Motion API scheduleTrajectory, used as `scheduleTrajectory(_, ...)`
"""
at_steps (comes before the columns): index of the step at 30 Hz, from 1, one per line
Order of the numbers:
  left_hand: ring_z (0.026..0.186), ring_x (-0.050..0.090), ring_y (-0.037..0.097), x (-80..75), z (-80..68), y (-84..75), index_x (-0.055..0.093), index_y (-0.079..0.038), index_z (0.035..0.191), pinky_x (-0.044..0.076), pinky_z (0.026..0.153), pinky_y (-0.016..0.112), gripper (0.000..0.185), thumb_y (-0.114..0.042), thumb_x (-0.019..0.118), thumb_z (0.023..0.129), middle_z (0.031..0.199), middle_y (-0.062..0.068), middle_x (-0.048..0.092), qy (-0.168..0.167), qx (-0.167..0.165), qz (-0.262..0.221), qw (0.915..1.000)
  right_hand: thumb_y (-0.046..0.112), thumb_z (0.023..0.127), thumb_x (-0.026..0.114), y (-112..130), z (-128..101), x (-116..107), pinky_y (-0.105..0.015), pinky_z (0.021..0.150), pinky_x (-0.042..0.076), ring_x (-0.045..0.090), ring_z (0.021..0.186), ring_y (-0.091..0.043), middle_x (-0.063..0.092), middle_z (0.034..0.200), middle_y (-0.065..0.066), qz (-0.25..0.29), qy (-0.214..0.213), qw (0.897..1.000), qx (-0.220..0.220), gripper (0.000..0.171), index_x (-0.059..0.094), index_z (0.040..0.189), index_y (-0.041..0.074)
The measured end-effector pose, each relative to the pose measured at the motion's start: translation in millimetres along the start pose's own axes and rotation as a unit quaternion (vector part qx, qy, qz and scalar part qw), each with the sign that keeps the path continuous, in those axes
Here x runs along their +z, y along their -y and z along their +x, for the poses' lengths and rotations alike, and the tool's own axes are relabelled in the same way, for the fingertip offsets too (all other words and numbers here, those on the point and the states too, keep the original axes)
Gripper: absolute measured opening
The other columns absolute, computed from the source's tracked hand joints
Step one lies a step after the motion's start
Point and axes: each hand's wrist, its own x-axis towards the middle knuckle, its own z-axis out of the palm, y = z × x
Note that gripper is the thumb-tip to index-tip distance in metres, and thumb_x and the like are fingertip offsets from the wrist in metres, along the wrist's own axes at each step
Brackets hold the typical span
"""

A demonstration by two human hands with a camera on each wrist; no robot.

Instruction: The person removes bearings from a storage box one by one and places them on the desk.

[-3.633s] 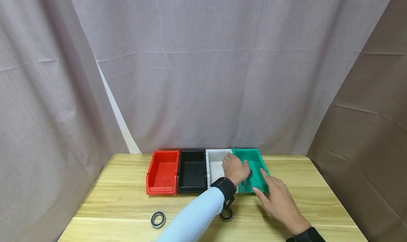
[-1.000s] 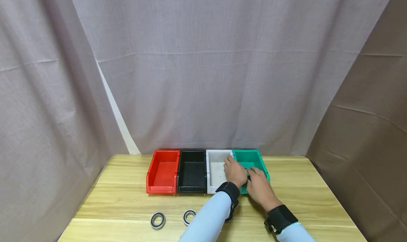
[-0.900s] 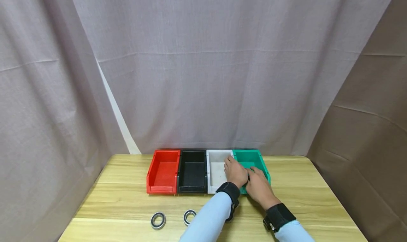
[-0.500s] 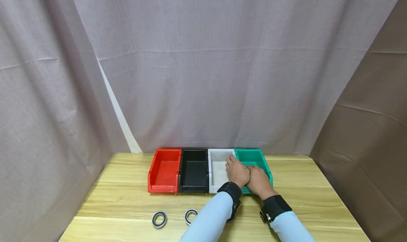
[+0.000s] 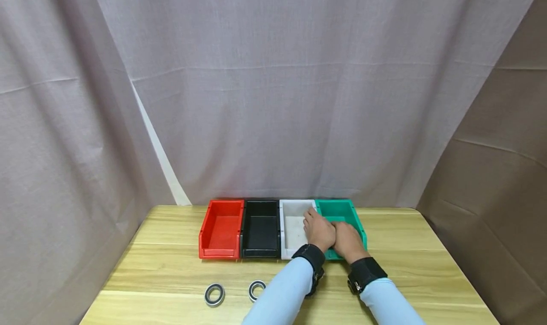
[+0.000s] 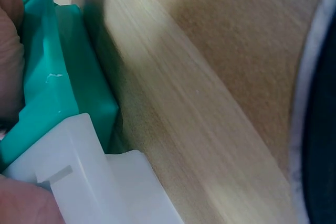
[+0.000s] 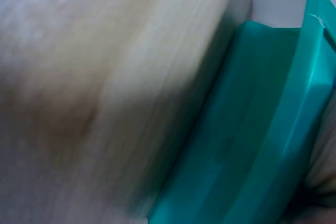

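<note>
My left hand (image 5: 319, 231) lies over the wall between the white bin (image 5: 286, 230) and the green bin (image 5: 337, 205). My right hand (image 5: 348, 242) reaches into the green bin, its thumb side against the left hand. A dark ring bearing showed at the left hand in earlier head frames; both hands now cover that spot. In the left wrist view, part of the left hand (image 6: 26, 203) is at the white bin's rim and the right hand (image 6: 8, 66) is over the green bin. The right hand's fingertips are hidden in every view.
Two ring bearings, one at left (image 5: 214, 295) and one beside the left sleeve (image 5: 255, 291), lie on the wooden table (image 5: 162, 268). A red bin (image 5: 221, 230) and a black bin (image 5: 260, 230) continue the row leftward. Grey curtain (image 5: 273, 102) hangs behind.
Since the oldest frame, my right hand has moved left into the green bin against the left hand, covering the bearing. Over the last second it has shifted slightly; the left hand has stayed nearly still.
</note>
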Motion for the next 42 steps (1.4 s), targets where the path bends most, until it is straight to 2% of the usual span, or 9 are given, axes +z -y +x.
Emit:
scheduleTrajectory(5,0.111,0.052,0.042,-1.3,-1.2,-1.9,0.043,0.010,0.146,0.046,0.102,0.056,0.048,-0.008,0.053,0.102,0.126,0.025,0.052,-0.018,-0.006,-0.007,0.9998,0.004,0.090,0.073,-1.4,-0.1,1.3,-0.059,0.091,0.059,0.074,0.100,-0.045,0.079,0.103,-0.019,-0.008,-0.003,1.000,-0.007,0.016,0.078,0.105,0.007)
scheduleTrajectory(10,0.110,0.053,0.041,-0.2,0.2,-1.6,0.045,0.010,0.143,0.047,0.101,0.056,0.045,-0.007,0.053,0.103,0.123,0.025,0.052,-0.029,-0.008,-0.003,0.9996,0.004,0.089,0.074,-2.7,1.4,3.2,-0.058,0.092,0.059,0.073,0.100,-0.045,0.079,0.102,-0.019,-0.012,-0.007,1.000,-0.014,0.015,0.078,0.104,0.007)
scheduleTrajectory(16,0.109,0.053,0.041,0.6,1.7,-2.0,0.044,0.009,0.144,0.047,0.101,0.055,0.045,-0.009,0.053,0.104,0.124,0.024,0.052,-0.023,-0.008,0.000,0.9997,0.005,0.090,0.073,-2.9,1.6,2.3,-0.058,0.091,0.059,0.073,0.098,-0.044,0.078,0.101,-0.018,-0.014,-0.010,1.000,-0.021,0.015,0.078,0.105,0.007)
scheduleTrajectory(29,0.108,0.053,0.042,1.0,-0.2,-4.3,0.042,0.013,0.145,0.046,0.099,0.058,0.048,-0.007,0.054,0.103,0.123,0.026,0.052,-0.027,0.003,-0.006,0.9996,0.007,0.094,0.071,-4.2,1.3,1.1,-0.059,0.096,0.057,0.071,0.104,-0.047,0.076,0.106,-0.023,-0.026,0.007,1.000,-0.011,0.022,0.077,0.115,0.005)
scheduleTrajectory(36,0.111,0.053,0.041,-1.6,-1.2,-5.2,0.044,0.010,0.145,0.047,0.101,0.055,0.047,-0.008,0.053,0.103,0.125,0.025,0.052,-0.017,-0.008,-0.001,0.9998,0.008,0.093,0.071,-4.3,0.8,0.9,-0.058,0.100,0.055,0.069,0.106,-0.046,0.075,0.106,-0.023,-0.045,0.004,0.999,-0.024,0.024,0.076,0.115,0.001)
scheduleTrajectory(42,0.115,0.053,0.042,0.6,1.6,-3.8,0.043,0.010,0.147,0.046,0.104,0.056,0.047,-0.009,0.053,0.104,0.128,0.025,0.052,-0.014,-0.016,-0.004,0.9998,0.011,0.096,0.069,-1.1,-3.0,-1.9,-0.058,0.105,0.052,0.066,0.112,-0.046,0.074,0.114,-0.025,-0.064,-0.003,0.998,-0.025,0.033,0.072,0.124,-0.007)
